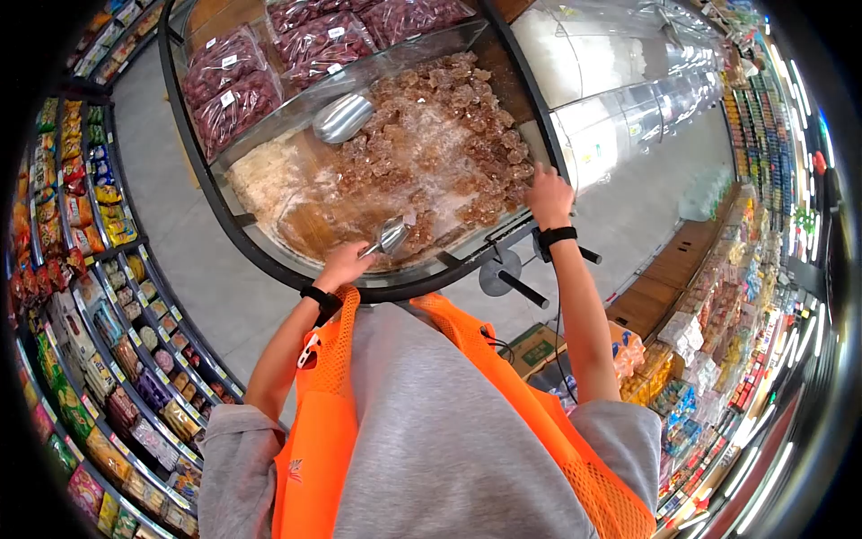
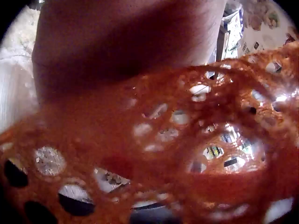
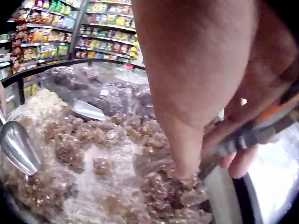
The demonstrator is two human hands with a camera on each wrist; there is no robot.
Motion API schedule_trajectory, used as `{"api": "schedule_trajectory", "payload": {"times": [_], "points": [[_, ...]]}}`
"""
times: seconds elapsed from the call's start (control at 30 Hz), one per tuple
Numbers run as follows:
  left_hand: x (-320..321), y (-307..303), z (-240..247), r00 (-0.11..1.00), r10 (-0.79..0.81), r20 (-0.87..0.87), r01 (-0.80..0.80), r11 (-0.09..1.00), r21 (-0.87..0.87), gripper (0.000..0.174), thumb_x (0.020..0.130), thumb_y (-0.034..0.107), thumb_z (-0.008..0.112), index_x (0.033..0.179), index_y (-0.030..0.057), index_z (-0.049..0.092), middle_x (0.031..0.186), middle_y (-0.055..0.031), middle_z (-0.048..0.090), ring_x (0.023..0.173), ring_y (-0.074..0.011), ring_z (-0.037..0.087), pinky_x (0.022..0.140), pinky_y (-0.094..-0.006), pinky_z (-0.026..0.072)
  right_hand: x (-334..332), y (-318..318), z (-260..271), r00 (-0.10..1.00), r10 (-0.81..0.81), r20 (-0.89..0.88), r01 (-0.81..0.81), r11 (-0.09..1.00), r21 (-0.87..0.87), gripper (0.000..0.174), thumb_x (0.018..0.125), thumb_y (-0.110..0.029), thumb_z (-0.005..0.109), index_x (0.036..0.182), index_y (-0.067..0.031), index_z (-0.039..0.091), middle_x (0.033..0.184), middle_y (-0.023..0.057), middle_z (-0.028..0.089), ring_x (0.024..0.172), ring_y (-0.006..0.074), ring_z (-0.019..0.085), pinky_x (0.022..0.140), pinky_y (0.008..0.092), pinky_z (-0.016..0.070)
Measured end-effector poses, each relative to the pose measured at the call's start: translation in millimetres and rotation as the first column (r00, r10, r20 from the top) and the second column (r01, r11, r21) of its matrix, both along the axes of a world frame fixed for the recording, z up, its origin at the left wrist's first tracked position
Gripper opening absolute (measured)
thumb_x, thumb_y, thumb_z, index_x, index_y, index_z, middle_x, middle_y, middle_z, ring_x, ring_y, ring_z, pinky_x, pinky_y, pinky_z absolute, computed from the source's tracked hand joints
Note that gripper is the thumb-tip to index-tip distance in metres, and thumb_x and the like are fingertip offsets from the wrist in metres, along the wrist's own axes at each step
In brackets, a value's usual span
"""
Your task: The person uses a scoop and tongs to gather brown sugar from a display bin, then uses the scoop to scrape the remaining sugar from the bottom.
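A small metal scoop (image 1: 391, 235) lies over the brown lumps and pale crumbs (image 1: 431, 153), its handle gripped by my left hand (image 1: 345, 266). At the right edge of the bin (image 1: 211, 193), my right hand (image 1: 549, 196) curls over the rim; in the right wrist view the thumb of this hand (image 3: 187, 140) is on the inner side and fingertips show beyond it. Just left of the thumb is something translucent, too blurred to name. A larger metal scoop (image 1: 343, 118) rests against the glass divider. Orange mesh (image 2: 117, 112) and a forearm hide the left hand's work in its wrist view.
Bags of dark red goods (image 1: 238, 99) fill the bin's far part. Right of it stands another case with clear covers (image 1: 611, 126). Snack shelves (image 1: 117, 359) line the left, with packed goods (image 1: 682, 359) at the right. Black bars (image 1: 525, 290) stick out below the bin.
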State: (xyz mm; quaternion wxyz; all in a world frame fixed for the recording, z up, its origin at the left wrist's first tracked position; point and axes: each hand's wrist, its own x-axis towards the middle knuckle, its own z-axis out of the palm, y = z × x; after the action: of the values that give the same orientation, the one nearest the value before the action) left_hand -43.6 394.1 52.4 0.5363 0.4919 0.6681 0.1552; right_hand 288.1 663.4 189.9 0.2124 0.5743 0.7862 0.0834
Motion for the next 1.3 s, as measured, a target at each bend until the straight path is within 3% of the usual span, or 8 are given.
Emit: {"api": "schedule_trajectory", "payload": {"times": [0.2,0.33,0.77,0.87,0.97,1.03,1.23,1.3], "points": [[1,-9,-3,0.998,0.065,-0.013,-0.064,0.997,0.051,0.031,0.089,0.033,0.063,0.106,0.0071,0.067,0.087,-0.0197,0.067,0.081,-0.0383,0.065,0.071,-0.0451,0.049,-73,-9,-79,0.973,0.223,-0.053,-0.228,0.967,-0.114,0.033,0.087,-0.021,0.069,0.117,-0.0098,0.062,0.101,0.0118,0.069,0.085,0.0294,0.071,0.068,0.0434,0.0586],[2,-11,18,0.993,0.116,-0.001,-0.116,0.993,-0.005,0.03,0.089,0.029,0.064,0.107,0.005,0.066,0.087,-0.0204,0.066,0.082,-0.0385,0.065,0.072,-0.0453,0.0491,-96,9,-99,0.986,0.169,0.006,-0.161,0.952,-0.259,0.006,0.084,-0.013,0.069,0.079,-0.0091,0.07,0.063,0.0065,0.062,0.07,0.0267,0.07,0.058,0.0382,0.0541],[3,-5,13,0.993,0.117,-0.024,-0.118,0.993,-0.016,0.031,0.089,0.029,0.062,0.11,0.0067,0.065,0.087,-0.0198,0.067,0.086,-0.0401,0.065,0.074,-0.0458,0.0497,-86,67,-39,0.994,0.108,-0.021,-0.101,0.971,0.217,0.039,0.09,-0.022,0.064,0.123,-0.0033,0.055,0.103,0.012,0.066,0.087,0.028,0.071,0.063,0.0375,0.0573],[-2,-5,13,0.992,0.126,-0.025,-0.126,0.992,0.001,0.03,0.089,0.029,0.062,0.108,0.0055,0.065,0.086,-0.02,0.066,0.085,-0.0402,0.065,0.073,-0.0454,0.0494,-112,30,-39,0.979,0.198,0.041,-0.193,0.975,-0.112,0.038,0.089,-0.019,0.064,0.122,-0.0029,0.059,0.109,0.0119,0.063,0.084,0.0273,0.07,0.058,0.0389,0.056],[-4,-2,32,0.981,0.191,0.041,-0.191,0.982,-0.005,0.031,0.091,0.029,0.063,0.11,0.0038,0.065,0.09,-0.0198,0.067,0.086,-0.0388,0.065,0.074,-0.0433,0.0492,-116,19,-131,0.993,0.1,0.06,-0.089,0.983,-0.161,0.014,0.088,-0.017,0.067,0.083,-0.0043,0.069,0.074,0.0083,0.063,0.05,0.0169,0.055,0.043,0.032,0.0326],[-10,3,39,0.993,0.118,-0.024,-0.119,0.992,-0.05,0.032,0.092,0.029,0.063,0.112,0.004,0.065,0.092,-0.0198,0.067,0.088,-0.0377,0.065,0.075,-0.0425,0.0492,-120,22,-121,0.994,0.081,0.079,-0.061,0.971,-0.23,0.011,0.086,-0.013,0.068,0.08,-0.004,0.067,0.066,0.0044,0.058,0.048,0.0157,0.05,0.043,0.0313,0.031],[-26,-6,20,0.988,0.142,-0.063,-0.148,0.983,-0.106,0.033,0.091,0.029,0.064,0.115,0.0063,0.067,0.096,-0.0193,0.07,0.092,-0.0377,0.067,0.078,-0.0415,0.0505,-110,34,-87,0.996,0.085,0.027,-0.071,0.938,-0.34,0.011,0.083,-0.02,0.071,0.089,-0.011,0.073,0.086,0.0082,0.072,0.079,0.0259,0.072,0.058,0.0374,0.0539],[-32,-9,19,0.985,0.151,-0.08,-0.157,0.985,-0.072,0.034,0.09,0.029,0.064,0.115,0.0063,0.067,0.094,-0.0195,0.07,0.09,-0.0375,0.067,0.077,-0.0415,0.0504,-98,37,-73,0.99,0.114,-0.081,-0.127,0.977,-0.173,0.013,0.084,-0.018,0.068,0.095,-0.0122,0.072,0.089,0.0088,0.073,0.085,0.0246,0.073,0.062,0.0381,0.0563]]}}
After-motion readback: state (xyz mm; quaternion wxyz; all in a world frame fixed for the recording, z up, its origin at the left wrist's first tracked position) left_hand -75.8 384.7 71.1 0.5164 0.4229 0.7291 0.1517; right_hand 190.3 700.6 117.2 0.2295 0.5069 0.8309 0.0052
